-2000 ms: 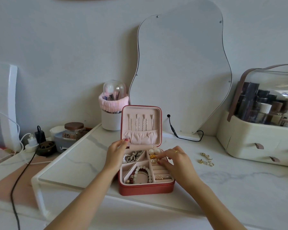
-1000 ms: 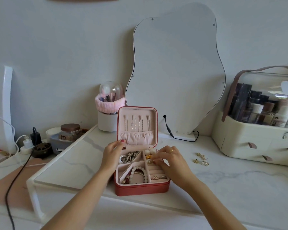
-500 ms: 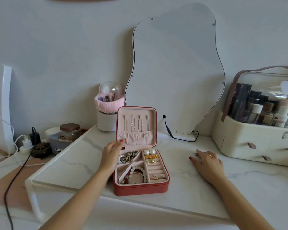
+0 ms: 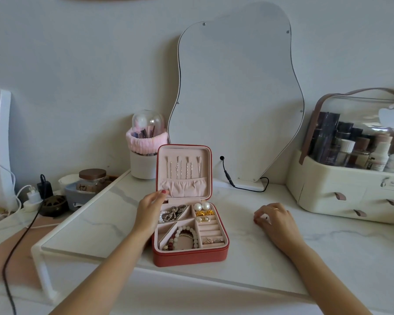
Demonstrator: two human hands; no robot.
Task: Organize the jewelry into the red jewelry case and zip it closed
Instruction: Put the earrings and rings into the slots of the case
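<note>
The red jewelry case stands open on the white marble shelf, its pink lid upright with several pins hung inside. Its compartments hold a silver chain, pearl studs, gold pieces, rings and a bead bracelet. My left hand grips the case's left side, fingertips on the lid's lower left corner. My right hand rests on the shelf to the right of the case. Its fingers are curled and pinched over the spot where the gold earrings lay, so the earrings are hidden.
A wavy mirror leans on the wall behind, with a black cable at its foot. A cream cosmetics organizer stands at the right. A brush cup and a jar stand at the left, near chargers and cords.
My right hand left the case's ring compartment, went right to the gold earrings on the shelf, and curled its fingers over them. My left hand stayed at the lid corner.
</note>
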